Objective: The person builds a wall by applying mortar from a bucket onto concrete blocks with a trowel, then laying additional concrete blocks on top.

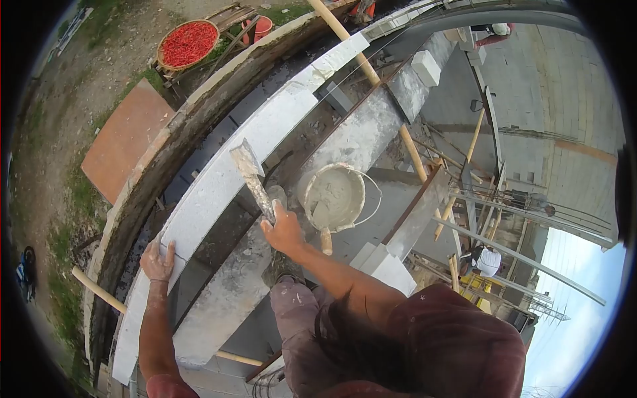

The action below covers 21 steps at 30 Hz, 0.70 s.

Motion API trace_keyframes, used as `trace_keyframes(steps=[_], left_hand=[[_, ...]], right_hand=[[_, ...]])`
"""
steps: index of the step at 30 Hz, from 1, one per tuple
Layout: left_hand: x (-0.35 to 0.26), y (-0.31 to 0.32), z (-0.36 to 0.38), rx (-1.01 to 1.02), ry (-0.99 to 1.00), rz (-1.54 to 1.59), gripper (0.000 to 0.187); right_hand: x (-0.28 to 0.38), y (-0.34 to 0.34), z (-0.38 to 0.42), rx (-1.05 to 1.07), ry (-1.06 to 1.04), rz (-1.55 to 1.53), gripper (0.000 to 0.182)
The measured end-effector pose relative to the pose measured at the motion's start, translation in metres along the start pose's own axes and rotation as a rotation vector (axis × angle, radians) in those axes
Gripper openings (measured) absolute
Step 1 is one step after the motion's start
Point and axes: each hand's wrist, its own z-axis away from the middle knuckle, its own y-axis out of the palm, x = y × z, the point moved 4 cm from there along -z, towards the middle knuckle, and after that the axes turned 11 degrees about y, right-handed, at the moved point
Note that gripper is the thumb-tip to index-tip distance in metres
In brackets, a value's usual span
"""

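Observation:
My right hand [284, 231] is closed around the handle of a mortar-caked trowel [249, 171], whose blade end reaches over a curved wall of white blocks [219, 176]. Dusty with mortar, my left hand [158, 263] lies on that wall beside a block joint, fingers and thumb apart. A bucket of grey mortar [332, 194] stands on the plank just right of my right hand. Its wire handle hangs to the right. Out of the bucket's near side sticks a wooden tool handle [326, 241]; its other end is hidden in the mortar.
Mortar-stained planks [225, 298] run under me, with gaps beside them. Loose white blocks [385, 266] sit at right, another block [425, 68] farther off. Bamboo poles [413, 154] cross the scaffold. A co-worker [486, 260] is at right. A basket of red chillies [188, 44] stands outside.

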Motion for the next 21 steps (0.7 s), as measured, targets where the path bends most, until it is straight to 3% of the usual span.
trace_keyframes(steps=[3, 5, 11, 21], left_hand=[[0.005, 0.005, 0.001, -0.003, 0.02, -0.005, 0.052], [0.009, 0.007, 0.002, 0.003, 0.029, -0.034, 0.052], [-0.002, -0.003, -0.002, 0.019, -0.01, 0.021, 0.05], [0.005, 0.0, 0.003, 0.024, -0.028, 0.03, 0.05]], right_hand=[[-0.003, 0.033, 0.014, -0.061, -0.114, 0.023, 0.063], [-0.012, 0.061, 0.008, 0.039, -0.119, 0.131, 0.061], [-0.002, 0.06, 0.031, 0.091, -0.062, 0.019, 0.063], [-0.022, 0.106, 0.028, 0.02, -0.179, 0.117, 0.066]])
